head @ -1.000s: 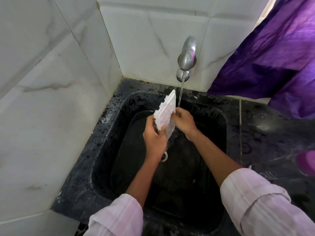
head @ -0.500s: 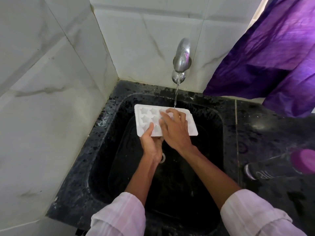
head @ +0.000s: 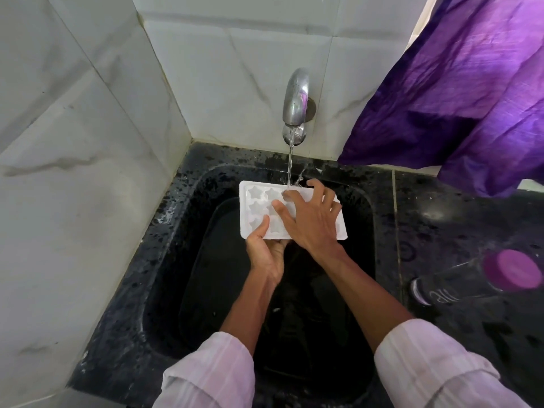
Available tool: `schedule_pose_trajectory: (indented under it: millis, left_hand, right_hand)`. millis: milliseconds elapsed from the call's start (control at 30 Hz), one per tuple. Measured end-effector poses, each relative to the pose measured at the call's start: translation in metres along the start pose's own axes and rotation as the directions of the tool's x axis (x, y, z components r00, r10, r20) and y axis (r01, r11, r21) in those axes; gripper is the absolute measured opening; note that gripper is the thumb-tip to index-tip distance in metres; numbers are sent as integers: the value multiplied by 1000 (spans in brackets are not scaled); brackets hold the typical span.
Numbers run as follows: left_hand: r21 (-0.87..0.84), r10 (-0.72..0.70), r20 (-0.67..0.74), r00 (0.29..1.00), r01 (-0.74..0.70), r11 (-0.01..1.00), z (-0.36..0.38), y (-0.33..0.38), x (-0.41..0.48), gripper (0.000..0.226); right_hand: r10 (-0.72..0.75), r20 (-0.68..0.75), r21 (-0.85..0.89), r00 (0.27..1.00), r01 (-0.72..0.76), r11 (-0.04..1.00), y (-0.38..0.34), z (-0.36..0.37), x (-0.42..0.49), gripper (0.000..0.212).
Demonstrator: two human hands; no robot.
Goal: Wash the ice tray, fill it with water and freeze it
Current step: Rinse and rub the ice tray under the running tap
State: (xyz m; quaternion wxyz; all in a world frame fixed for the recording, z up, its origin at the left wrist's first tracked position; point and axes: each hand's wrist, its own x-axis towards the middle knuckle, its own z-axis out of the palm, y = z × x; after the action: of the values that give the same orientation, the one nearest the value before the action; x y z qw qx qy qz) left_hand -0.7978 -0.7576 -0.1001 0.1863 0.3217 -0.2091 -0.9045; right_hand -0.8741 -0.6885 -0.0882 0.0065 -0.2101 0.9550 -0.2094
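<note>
Ice tray: we see the white ice tray held level over the sink basin, its star-shaped cups facing up and its far edge under the running water.
Left hand: our left hand grips the tray's near long edge. The thumb lies on top beside a star cup and the fingers are tucked underneath.
Right hand: our right hand lies palm-down on the tray's top with the fingers spread wide. It holds nothing, the fingertips rest on the cups, and it covers most of the tray's right half.
Water: a thin stream falls from the tap and strikes the tray just beside the right hand's fingertips, with a little spray there.
Tap: the chrome tap comes out of the tiled back wall, directly above the tray's far edge.
Sink: the black speckled sink lies below the tray and both forearms, and its rim is wet.
Sleeves: pale pink sleeves cover both arms at the bottom of the view.
Counter: the dark counter runs to the right of the sink.
Bottle: a dark bottle with a purple cap is on that counter, well apart from the tray.
Cloth: a purple cloth hangs at upper right, above the counter.
Walls: white marbled tiles meet in the corner behind the sink.
</note>
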Motion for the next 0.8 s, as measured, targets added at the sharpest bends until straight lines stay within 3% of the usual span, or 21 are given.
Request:
schedule_pose_trajectory:
  millis: [67,200,367,500,633,700,800]
  left_hand:
    - [-12,8,0,1000,-8,1000,2,-1,1,29]
    - [71,24,0,1000,-24,997,2,-4,-1,31]
    - [69,42,-6,999,-41,997,4,2,1,26]
    - [41,48,-9,999,-48,998,4,6,0,28]
    - [52,62,-36,997,-60,997,4,10,3,25]
    - [-6,50,-39,998,-50,999,2,13,5,29]
    - [-74,43,-25,999,-45,996,-4,17,7,38]
  right_hand:
    - [-11,-37,-22,999,11,1000,2,-1,-3,47]
    - [18,10,128,1000,-19,992,0,1,-6,52]
    - [-13,10,21,1000,13,1000,-3,1,0,60]
    - [35,23,177,999,-38,984,-5,5,0,51]
    - [-47,93,178,995,29,984,-9,11,0,56]
    - [-20,115,279,993,-13,960,-10,13,-1,51]
    - [32,26,380,999,-39,924,-6,12,-1,47]
